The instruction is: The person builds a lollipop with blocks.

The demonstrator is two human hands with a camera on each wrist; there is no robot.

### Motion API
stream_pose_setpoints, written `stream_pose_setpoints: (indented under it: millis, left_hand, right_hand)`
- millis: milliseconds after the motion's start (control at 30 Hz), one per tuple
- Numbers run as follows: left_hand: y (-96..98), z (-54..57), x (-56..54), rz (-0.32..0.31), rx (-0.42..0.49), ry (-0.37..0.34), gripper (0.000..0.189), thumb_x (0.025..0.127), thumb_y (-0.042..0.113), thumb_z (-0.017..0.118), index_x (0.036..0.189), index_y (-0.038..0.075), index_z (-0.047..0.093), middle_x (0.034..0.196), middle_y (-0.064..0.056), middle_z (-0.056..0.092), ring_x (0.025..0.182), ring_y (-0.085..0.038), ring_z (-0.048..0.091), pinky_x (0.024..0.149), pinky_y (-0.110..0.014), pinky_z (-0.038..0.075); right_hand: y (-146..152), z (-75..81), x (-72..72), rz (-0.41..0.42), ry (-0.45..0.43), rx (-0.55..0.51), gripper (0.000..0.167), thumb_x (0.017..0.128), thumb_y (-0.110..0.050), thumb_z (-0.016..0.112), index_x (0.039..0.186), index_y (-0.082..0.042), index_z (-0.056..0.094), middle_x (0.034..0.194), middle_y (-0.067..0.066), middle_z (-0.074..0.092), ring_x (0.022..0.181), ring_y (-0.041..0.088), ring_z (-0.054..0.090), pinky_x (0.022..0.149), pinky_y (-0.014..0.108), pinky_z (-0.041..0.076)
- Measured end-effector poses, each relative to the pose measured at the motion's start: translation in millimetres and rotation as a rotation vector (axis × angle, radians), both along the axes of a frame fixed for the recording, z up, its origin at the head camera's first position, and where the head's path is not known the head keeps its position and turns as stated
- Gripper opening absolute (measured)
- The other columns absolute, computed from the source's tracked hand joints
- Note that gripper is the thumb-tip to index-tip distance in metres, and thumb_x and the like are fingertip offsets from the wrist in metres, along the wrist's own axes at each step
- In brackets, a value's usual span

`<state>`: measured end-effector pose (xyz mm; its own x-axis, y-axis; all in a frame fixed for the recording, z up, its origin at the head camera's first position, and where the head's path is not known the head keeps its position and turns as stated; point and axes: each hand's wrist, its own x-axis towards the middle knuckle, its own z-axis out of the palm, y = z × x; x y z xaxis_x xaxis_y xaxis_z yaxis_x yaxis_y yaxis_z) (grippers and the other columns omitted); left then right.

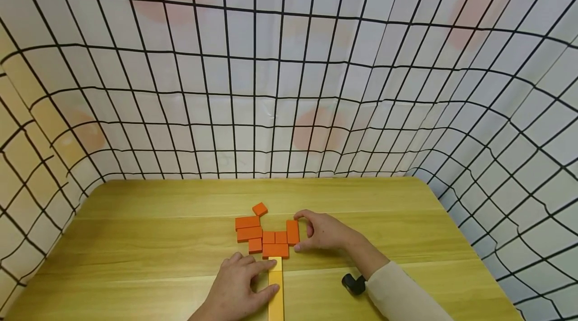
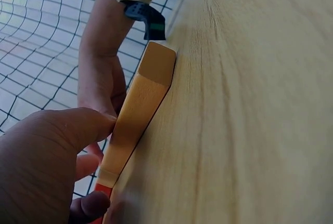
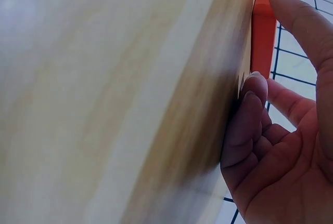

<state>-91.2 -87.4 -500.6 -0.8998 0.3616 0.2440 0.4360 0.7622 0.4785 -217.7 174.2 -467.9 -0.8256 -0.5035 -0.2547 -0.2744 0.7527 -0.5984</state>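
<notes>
On the wooden tabletop, orange rectangular and square blocks form a curved cluster, with a wide orange block at its bottom. A column of yellow blocks runs down from it toward the front edge. My left hand lies beside this column, index fingertip on the small upper yellow block and thumb on the longer one. At the cluster's right side, my right hand holds an upright-lying orange block end to end between thumb and index finger. In the right wrist view, its other fingers are curled near the table.
A small orange block sits tilted at the cluster's upper left, touching or nearly touching two longer orange blocks. A black device is at the right wrist. Black netting before a pale sheet borders the table's back and sides.
</notes>
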Motion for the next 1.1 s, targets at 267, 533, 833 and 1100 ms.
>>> stream_pose_setpoints:
  millis: [267,533,833,1100]
  left_hand:
    - [1.5,-0.6,-2.4,0.057,0.082,0.083,0.034,0.091,0.048,0.073,0.117,0.027,0.077,0.089,0.018,0.066,0.074,0.002,0.038,0.069,-0.022,0.036]
    - [-13.8,6.3,-21.4,0.187,0.227,0.168,0.020,0.079,0.021,0.088,0.097,0.018,0.081,0.075,0.018,0.052,0.074,-0.002,0.041,0.068,-0.021,0.040]
    - [-33.5,14.1,-46.2,0.157,0.034,0.009,0.036,0.082,0.034,0.086,0.116,0.023,0.078,0.115,0.004,0.064,0.104,-0.017,0.055,0.089,-0.038,0.050]
    - [-36.2,20.3,-57.4,0.131,-0.157,0.078,0.034,0.084,0.040,0.083,0.113,0.023,0.080,0.117,-0.004,0.068,0.099,-0.025,0.060,0.084,-0.043,0.053]
  right_hand:
    - [0.7,1.1,-0.2,-0.007,-0.003,-0.006,0.080,0.077,-0.046,0.088,0.143,-0.020,0.051,0.084,-0.001,0.058,0.069,0.013,0.050,0.063,0.029,0.043]
    - [0.7,0.2,0.4,0.000,-0.007,-0.008,0.080,0.078,-0.045,0.088,0.144,-0.020,0.050,0.085,-0.002,0.057,0.070,0.012,0.049,0.064,0.030,0.043]
    - [2.4,-0.2,0.8,-0.003,-0.011,-0.017,0.076,0.079,-0.045,0.087,0.141,-0.021,0.051,0.087,0.000,0.057,0.070,0.013,0.048,0.065,0.030,0.043]
    - [1.4,1.5,1.4,0.009,-0.003,-0.013,0.072,0.080,-0.046,0.086,0.139,-0.022,0.053,0.087,-0.002,0.057,0.069,0.012,0.048,0.066,0.029,0.043]
